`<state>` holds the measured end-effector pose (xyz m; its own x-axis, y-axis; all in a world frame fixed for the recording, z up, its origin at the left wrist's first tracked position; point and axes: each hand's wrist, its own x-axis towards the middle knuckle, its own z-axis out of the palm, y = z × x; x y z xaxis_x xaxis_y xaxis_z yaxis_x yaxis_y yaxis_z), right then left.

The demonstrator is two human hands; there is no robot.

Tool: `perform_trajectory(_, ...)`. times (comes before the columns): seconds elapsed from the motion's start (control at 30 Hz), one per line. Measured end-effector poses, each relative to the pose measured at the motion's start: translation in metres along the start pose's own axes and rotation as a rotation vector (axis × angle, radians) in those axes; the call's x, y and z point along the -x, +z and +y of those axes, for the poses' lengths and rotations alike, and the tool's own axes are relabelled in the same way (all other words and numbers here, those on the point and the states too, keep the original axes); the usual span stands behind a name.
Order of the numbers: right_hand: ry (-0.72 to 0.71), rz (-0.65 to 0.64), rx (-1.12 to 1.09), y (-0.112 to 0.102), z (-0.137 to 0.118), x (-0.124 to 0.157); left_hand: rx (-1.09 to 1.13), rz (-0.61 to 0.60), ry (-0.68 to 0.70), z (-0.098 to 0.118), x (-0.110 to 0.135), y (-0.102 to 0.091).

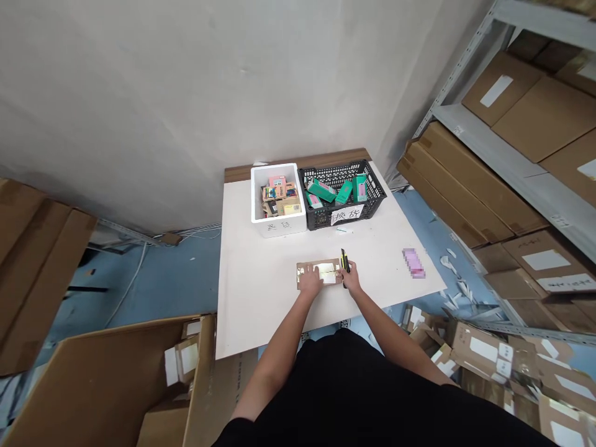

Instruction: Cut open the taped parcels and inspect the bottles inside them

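A small flat cardboard parcel (326, 270) with a pale label lies on the white table (261, 292). My left hand (310, 279) rests flat on the parcel's left part, fingers stretched out. My right hand (351, 277) is closed round a black and yellow utility knife (344, 261), whose tip sits at the parcel's right end.
A white foam box (278, 218) of small packets and a black crate (343, 214) of green boxes stand at the table's far edge. A pink object (413, 262) lies at the right. Open cartons sit on the floor both sides; shelves of cartons (512, 155) rise at the right.
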<state>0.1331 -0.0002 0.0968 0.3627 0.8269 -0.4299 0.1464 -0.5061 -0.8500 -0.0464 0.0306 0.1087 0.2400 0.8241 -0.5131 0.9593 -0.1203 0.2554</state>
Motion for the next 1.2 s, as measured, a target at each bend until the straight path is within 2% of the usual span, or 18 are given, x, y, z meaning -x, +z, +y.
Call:
perform_trajectory(0.1,0.137,0.005,-0.15,-0.022,0.011,-0.006,-0.042,-0.031,0.082,-0.01,-0.007,-0.001)
perform_trajectory(0.2,0.27,-0.1,-0.084,-0.039,0.022,-0.01,-0.082,-0.067,0.086,-0.015,-0.012,0.005)
perform_trajectory(0.27,0.299,-0.181,0.002,-0.044,0.025,-0.014,-0.105,-0.064,0.098,-0.017,-0.014,0.009)
perform_trajectory(0.4,0.329,-0.27,0.173,-0.039,0.021,-0.025,-0.166,-0.039,0.112,-0.02,-0.018,0.014)
perform_trajectory(0.53,0.29,-0.275,0.272,-0.035,0.015,-0.032,-0.199,-0.032,0.113,-0.023,-0.02,0.019)
perform_trajectory(0.8,0.246,-0.309,0.46,-0.048,0.021,-0.023,-0.196,-0.047,0.1,-0.024,-0.022,0.022)
perform_trajectory(1.07,0.281,-0.313,0.325,-0.054,0.054,0.006,-0.175,-0.044,0.105,-0.024,-0.027,0.023)
perform_trajectory(1.2,0.313,-0.234,0.254,-0.057,0.052,0.003,-0.168,-0.05,0.102,-0.025,-0.026,0.024)
